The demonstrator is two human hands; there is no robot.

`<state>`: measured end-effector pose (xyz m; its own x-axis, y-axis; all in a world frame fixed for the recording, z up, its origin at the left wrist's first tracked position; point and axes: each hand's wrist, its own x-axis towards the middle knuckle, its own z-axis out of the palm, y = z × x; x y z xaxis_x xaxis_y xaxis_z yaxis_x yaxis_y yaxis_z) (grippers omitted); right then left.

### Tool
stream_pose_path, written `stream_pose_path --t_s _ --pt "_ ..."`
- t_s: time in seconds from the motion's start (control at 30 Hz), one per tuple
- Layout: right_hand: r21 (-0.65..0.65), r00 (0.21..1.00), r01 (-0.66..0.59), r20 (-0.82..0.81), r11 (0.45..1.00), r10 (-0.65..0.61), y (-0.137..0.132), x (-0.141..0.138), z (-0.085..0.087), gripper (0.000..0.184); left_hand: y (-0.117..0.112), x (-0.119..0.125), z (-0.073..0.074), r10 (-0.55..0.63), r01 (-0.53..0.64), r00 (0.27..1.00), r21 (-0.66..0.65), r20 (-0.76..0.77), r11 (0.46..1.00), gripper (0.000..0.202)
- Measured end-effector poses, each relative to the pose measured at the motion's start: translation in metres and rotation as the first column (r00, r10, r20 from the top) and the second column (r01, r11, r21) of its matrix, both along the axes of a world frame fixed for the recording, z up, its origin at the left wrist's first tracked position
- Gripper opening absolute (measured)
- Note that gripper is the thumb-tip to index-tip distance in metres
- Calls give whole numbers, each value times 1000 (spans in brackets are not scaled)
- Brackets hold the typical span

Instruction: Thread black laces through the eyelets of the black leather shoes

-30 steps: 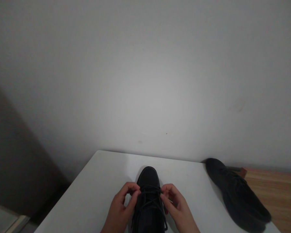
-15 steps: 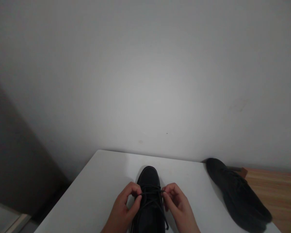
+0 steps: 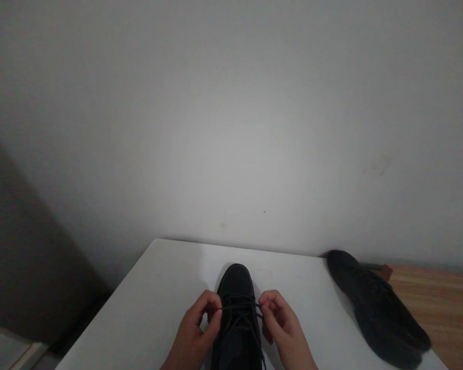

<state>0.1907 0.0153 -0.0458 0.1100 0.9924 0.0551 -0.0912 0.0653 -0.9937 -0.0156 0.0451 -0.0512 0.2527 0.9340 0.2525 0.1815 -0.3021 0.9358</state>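
A black lace-up shoe [image 3: 237,281] stands on the white table [image 3: 177,272], its toe pointing away from me. On its left side, my left hand [image 3: 201,321] pinches a black shoelace [image 3: 237,307] between thumb and forefinger. My right hand [image 3: 280,319] pinches the lace on the other side. Between the two hands the lace runs across the top of the shoe. More lace crosses over the tongue, and a loose end hangs down the right side. The heel is cut off by the lower edge of the view.
A second black shoe [image 3: 378,313] lies at the table's right edge, toe towards the wall [image 3: 247,128]. Beyond it is a wood-grained surface [image 3: 440,308]. The table's left edge slants towards a dark gap. A pale ledge [image 3: 15,344] shows at the lower left.
My left hand has shifted slightly left, away from the shoe, and the lace between my hands is spread a little wider. The second shoe has stayed in place.
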Motion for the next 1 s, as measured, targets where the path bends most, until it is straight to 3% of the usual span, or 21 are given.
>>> stream_pose_path --t_s 0.3,0.5,0.7,1.0 --pt "-77 997 -62 41 995 65 3 5 -6 51 4 3 6 32 -32 999 -47 0 998 6" --pt "-5 993 67 96 998 -67 2 8 1 50 7 2 5 76 -74 997 -115 9 991 19" --pt "11 997 69 39 998 -69 1 8 8 46 7 1 6 50 -14 979 -182 195 983 24" --pt "-12 990 131 56 991 -130 -2 12 0 43 3 -2 6 74 -32 975 -194 212 981 26"
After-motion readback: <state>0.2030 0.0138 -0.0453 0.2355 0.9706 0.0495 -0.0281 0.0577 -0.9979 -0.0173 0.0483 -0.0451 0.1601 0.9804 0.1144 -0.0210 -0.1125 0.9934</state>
